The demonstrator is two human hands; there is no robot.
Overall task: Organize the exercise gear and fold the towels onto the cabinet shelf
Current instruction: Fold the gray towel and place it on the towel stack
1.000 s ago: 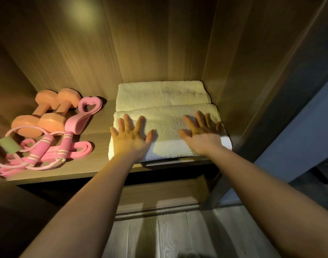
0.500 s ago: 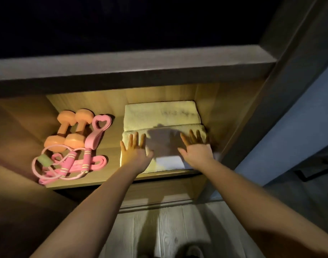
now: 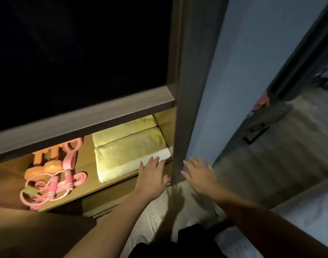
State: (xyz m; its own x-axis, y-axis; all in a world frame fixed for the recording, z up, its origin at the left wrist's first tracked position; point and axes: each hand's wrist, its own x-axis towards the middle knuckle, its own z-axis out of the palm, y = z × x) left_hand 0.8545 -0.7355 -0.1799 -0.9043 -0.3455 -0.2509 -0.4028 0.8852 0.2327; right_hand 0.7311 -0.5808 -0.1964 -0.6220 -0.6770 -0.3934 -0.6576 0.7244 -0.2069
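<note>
Two dumbbells (image 3: pixel 51 165) sit half hidden behind the upper shelf edge (image 3: pixel 85 119).

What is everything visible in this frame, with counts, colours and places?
towels: 2, cream, folded, one behind the other, shelf's right
dumbbells: 2, orange, shelf's left, back
heart-ended loop: 1, pink, beside the dumbbells
rope and bands: 1 tangle, pink, shelf's left front
shelf: 1, light wood, lit
cabinet upright: 1, grey-brown, right of the towels
left hand: 1, open, at the towels' near right corner
right hand: 1, open, before the upright, holding nothing
</note>
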